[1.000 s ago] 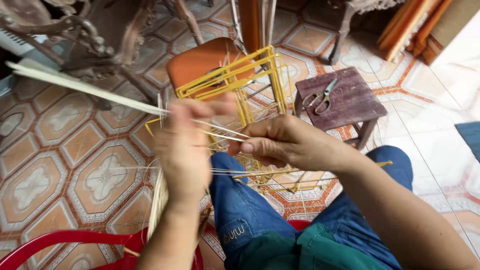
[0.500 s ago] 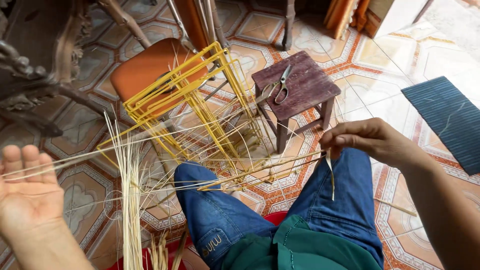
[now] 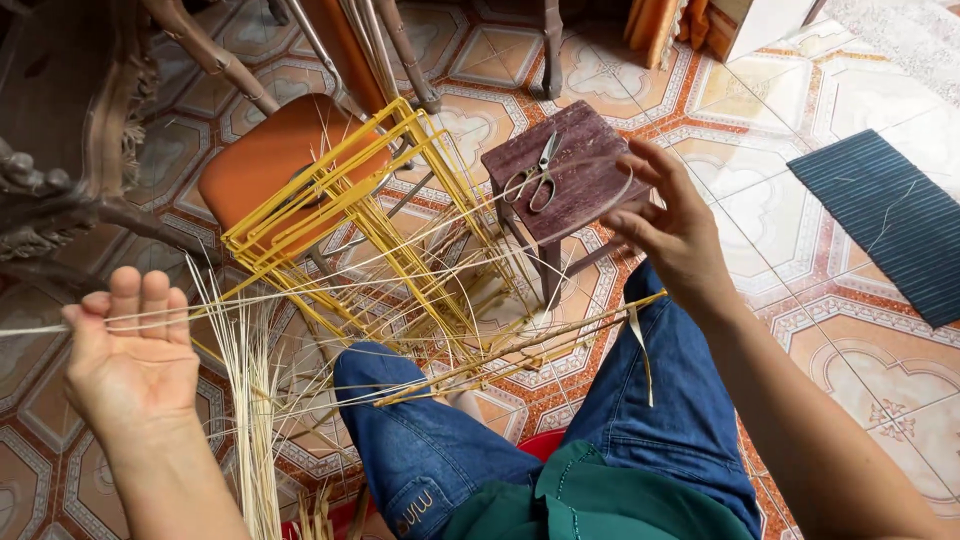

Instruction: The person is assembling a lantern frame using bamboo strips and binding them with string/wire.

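My left hand (image 3: 130, 355) is raised at the left, palm up, fingers curled round thin pale cane strands (image 3: 330, 285) that stretch rightward across the view. My right hand (image 3: 672, 232) is up at the right, just in front of the small stool, pinching the other end of a strand that loops over the stool top. Between the hands stands a yellow wire frame (image 3: 340, 205) with strands running through it. A bundle of pale cane strips (image 3: 250, 420) stands upright by my left knee. A short strip hangs down over my right thigh.
A small dark purple wooden stool (image 3: 585, 185) carries a pair of scissors (image 3: 537, 178). An orange chair seat (image 3: 265, 160) lies behind the frame. Dark carved furniture (image 3: 70, 150) is at the left, a dark striped mat (image 3: 885, 215) at the right, on patterned tile floor.
My hands, together at the frame a second ago, have pulled wide apart, drawing the strands taut. My right hand has since risen towards the stool.
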